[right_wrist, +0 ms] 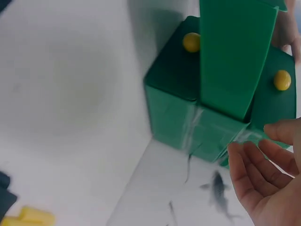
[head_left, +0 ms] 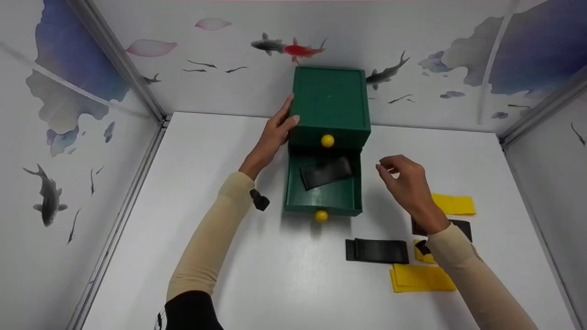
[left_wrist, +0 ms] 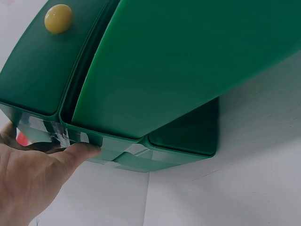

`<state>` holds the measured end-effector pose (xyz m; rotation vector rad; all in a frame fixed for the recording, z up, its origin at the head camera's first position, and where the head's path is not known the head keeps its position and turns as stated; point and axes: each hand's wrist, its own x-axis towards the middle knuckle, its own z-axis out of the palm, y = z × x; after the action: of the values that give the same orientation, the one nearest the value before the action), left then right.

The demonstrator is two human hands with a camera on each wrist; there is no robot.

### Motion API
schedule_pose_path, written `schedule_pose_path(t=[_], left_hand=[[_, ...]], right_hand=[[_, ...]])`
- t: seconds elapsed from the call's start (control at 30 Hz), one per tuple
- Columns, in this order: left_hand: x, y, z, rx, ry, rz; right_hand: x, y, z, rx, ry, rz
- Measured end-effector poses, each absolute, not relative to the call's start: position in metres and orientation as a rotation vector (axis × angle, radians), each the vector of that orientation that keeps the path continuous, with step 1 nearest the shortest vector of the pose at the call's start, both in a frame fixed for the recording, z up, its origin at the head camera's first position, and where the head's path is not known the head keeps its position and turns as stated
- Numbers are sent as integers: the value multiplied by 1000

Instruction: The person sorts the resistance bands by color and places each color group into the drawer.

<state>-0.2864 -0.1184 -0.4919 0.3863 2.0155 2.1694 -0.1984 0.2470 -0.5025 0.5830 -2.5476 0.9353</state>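
Observation:
A green drawer cabinet [head_left: 330, 98] stands at the back of the table, one drawer [head_left: 316, 197] pulled out by its yellow knob side. Inside that drawer lies a black rectangular piece [head_left: 328, 173]. My left hand [head_left: 275, 130] rests against the cabinet's left side, its thumb along the side near the front edge in the left wrist view. My right hand [head_left: 406, 183] hovers to the right of the drawer, fingers loosely bent and nothing between them. The wrist views show three stacked drawers, with the middle drawer [right_wrist: 235, 56] extended.
Stacked black pieces [head_left: 381, 251] lie in front of the drawer's right corner. Nearer me are yellow pieces [head_left: 422, 278]. Another yellow piece [head_left: 454, 204] and a black piece [head_left: 462, 229] are partly hidden by my right arm. A printed wall [head_left: 220, 68] stands behind the cabinet.

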Motion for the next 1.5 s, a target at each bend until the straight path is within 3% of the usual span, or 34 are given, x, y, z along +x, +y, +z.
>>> schedule_pose_path(t=[0.83,1.5], left_hand=[[-285,-115,-494,403,2034,2189],[-286,-114,-494,405,2019,2221]], right_hand=[[-112,316,-549,580,-2910,982],[-80,329,-570,605,-3129,1098]])
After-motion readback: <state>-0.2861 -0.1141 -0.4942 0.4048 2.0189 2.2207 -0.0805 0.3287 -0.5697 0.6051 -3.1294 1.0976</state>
